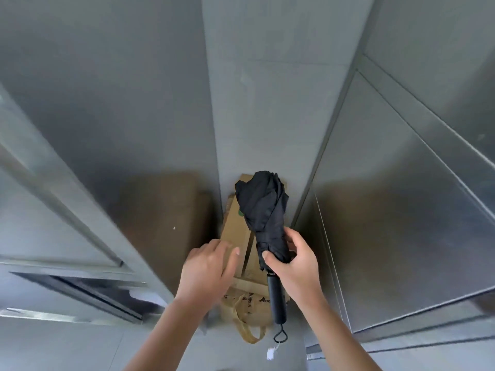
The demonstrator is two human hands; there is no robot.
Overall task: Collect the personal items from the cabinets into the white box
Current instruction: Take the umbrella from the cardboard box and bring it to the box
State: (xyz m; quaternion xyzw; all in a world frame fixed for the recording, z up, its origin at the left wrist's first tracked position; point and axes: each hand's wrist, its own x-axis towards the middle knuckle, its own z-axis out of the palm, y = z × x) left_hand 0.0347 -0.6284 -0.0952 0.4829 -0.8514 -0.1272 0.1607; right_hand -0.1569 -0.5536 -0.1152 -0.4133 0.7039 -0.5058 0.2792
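A white tag (pixel 271 353) dangles below a folded black umbrella (pixel 263 207), which the right hand (pixel 297 261) grips with curled fingers over a brown paper bag (pixel 235 231) (tan handles nearest). The left hand (pixel 206 266) rests straight-fingered on that bag, inside the grey metal cabinet (pixel 267 103).

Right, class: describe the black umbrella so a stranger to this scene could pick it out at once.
Start at the open grey metal cabinet filling the view; a brown paper bag lies at its middle. Over that bag the right hand holds a folded umbrella. It alone is black, with a bunched canopy, a straight cylindrical grip and a white tag dangling below.
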